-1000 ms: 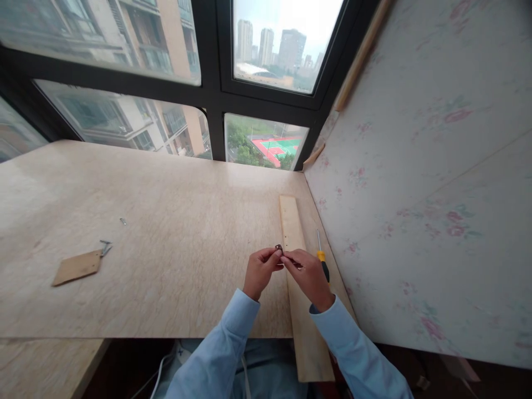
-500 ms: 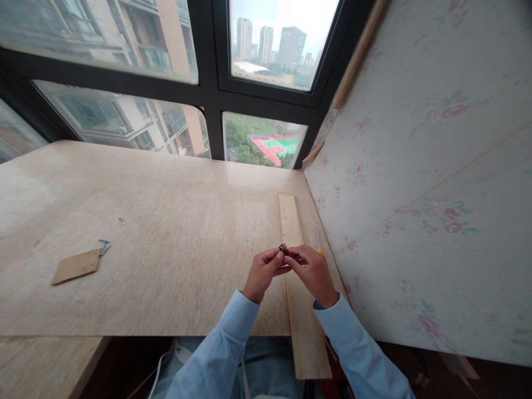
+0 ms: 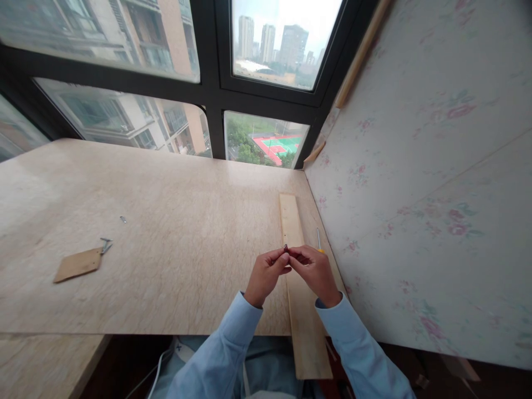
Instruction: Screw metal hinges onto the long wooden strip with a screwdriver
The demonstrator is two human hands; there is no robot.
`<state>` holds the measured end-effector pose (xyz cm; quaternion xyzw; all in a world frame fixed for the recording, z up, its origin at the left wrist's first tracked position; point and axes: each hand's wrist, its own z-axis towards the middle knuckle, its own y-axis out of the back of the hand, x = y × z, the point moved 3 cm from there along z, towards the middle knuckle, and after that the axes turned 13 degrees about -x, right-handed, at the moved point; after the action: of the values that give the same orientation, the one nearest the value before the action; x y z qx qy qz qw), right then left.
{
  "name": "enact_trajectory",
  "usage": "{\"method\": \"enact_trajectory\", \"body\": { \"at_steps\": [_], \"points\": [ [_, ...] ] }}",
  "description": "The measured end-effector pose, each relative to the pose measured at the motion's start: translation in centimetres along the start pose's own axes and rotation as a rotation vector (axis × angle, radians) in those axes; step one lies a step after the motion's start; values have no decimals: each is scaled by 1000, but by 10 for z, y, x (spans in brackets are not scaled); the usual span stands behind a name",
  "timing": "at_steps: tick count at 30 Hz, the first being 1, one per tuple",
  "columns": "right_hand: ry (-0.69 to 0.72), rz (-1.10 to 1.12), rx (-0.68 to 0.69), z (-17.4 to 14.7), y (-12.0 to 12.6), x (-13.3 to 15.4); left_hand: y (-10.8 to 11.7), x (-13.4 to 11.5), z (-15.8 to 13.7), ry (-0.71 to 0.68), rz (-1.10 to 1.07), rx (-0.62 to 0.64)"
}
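My left hand [image 3: 266, 272] and my right hand [image 3: 315, 270] meet above a long wooden board [image 3: 291, 219]. Between their fingertips they pinch a small dark metal piece [image 3: 286, 249]. Most of it is covered by the fingers, so its exact kind cannot be made out. The board lies lengthwise away from me, and its near end sticks out past the table edge. A small dark hole or mark shows on it just beyond my fingers. Right of the board, partly behind my right hand, lies a screwdriver [image 3: 318, 239] with a yellow handle.
On the left of the marble-patterned table [image 3: 178, 238] lies a small brown board [image 3: 77, 266], with several screws [image 3: 106, 245] at its corner. A small metal piece [image 3: 123, 219] lies farther back. A flowered wall [image 3: 415, 221] bounds the right side; windows stand behind.
The small dark piece has turned between my fingertips, and less of it shows. Both hands stay in nearly the same place; the whole view has shifted slightly.
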<state>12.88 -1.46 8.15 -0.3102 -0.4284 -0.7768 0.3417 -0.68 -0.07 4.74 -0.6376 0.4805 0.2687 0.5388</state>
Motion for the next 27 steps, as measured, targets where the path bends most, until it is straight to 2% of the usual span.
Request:
{"method": "enact_trajectory", "body": {
  "at_steps": [5, 11, 27],
  "points": [
    [-59, 56, 50, -1, 0, -1, 5, -1, 1, -4, 54, -76],
    [-161, 122, 110, -3, 1, -3, 8, -4, -1, 9, 66, -104],
    [-131, 85, 125, -2, -3, 4, 13, -7, 0, -32, 107, -114]
  ]
}}
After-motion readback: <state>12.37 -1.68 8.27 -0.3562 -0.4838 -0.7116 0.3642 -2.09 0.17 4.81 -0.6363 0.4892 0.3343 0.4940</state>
